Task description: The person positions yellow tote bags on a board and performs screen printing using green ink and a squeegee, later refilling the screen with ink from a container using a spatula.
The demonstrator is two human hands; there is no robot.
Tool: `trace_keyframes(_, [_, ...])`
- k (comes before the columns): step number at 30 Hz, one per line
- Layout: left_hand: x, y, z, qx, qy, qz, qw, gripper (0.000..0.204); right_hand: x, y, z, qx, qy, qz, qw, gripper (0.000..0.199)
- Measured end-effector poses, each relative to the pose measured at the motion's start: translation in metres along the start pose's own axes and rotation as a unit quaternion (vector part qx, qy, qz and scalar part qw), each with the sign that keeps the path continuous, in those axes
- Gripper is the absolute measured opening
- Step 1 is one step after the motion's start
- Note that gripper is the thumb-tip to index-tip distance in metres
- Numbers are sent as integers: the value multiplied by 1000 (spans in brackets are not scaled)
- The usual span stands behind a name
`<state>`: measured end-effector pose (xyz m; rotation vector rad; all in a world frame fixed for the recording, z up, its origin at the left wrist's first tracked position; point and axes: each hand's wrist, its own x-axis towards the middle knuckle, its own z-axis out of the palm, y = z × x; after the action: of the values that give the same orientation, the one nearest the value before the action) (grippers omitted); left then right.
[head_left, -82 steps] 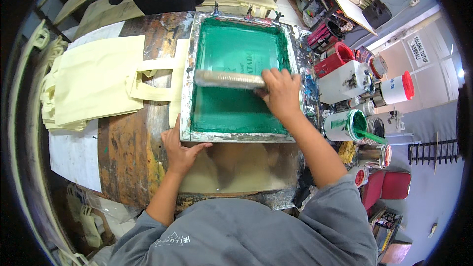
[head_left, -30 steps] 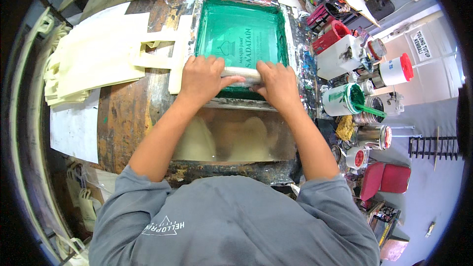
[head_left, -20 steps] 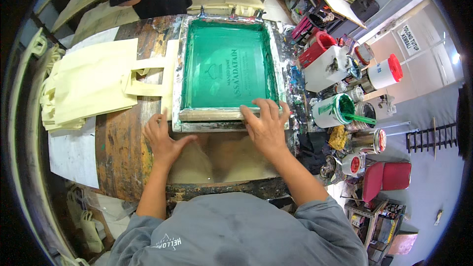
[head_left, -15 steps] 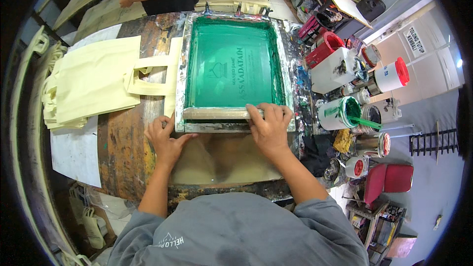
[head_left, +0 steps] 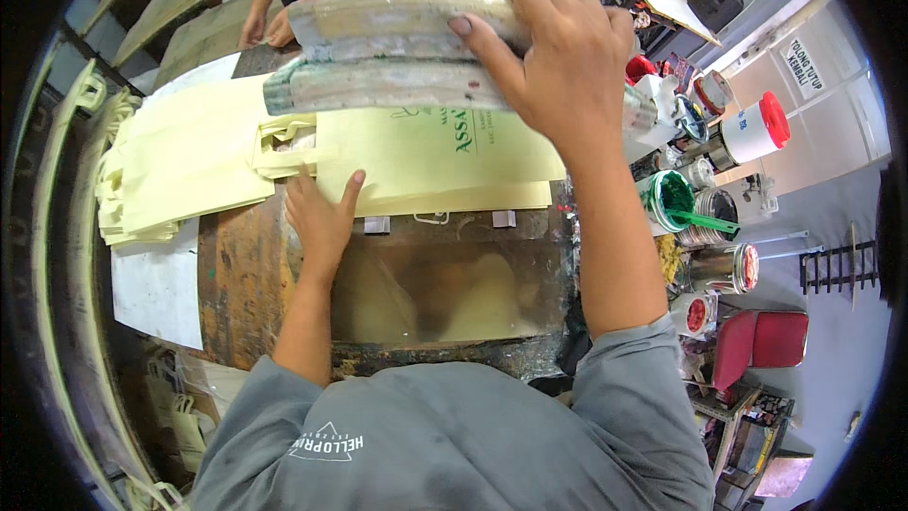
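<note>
My right hand (head_left: 572,66) grips the near edge of a screen-printing frame (head_left: 378,85), which is tilted up off the table. Its paint-smeared edge faces me, and a worn bar (head_left: 397,24), seemingly the squeegee, lies along it under my fingers. Beneath the raised frame is a pale yellow cloth bag (head_left: 416,180) with green print on it, partly hidden by the frame. My left hand (head_left: 320,222) is open, thumb and fingers apart, at the bag's near left corner by the handles (head_left: 284,156). Whether its fingertips touch the cloth I cannot tell.
A stack of pale yellow bags (head_left: 189,156) sits at the left. On the right stand several paint pots, including a green paint tub (head_left: 672,199) with a green stirrer. Another person's hands (head_left: 270,28) work at the far left. A red chair (head_left: 757,341) stands at lower right.
The screen frame has swung up from lying flat, lifted by my right hand, uncovering the printed bag. My left hand has left the frame's corner and opened by the bag's handles.
</note>
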<state>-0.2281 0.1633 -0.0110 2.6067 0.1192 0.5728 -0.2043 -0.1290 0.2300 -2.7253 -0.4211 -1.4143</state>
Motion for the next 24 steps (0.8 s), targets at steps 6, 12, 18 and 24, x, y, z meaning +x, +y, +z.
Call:
trace_keyframes(6, [-5,-30,19,-12,-32,-26,999,55,38,5,-13,9,-25,24,999,62])
trace_keyframes(12, [78,-46,5,-178,46,51,982,25,53,14,-8,39,-49,36,997,56])
trace_keyframes(18, [190,-118,-96,-199,-9,27,980,32,51,24,-1,-15,2,0,1000,58])
trace_keyframes(24, [208,-137,-140,366,179,-137,903,56,63,29,-5,29,-115,52,992,64])
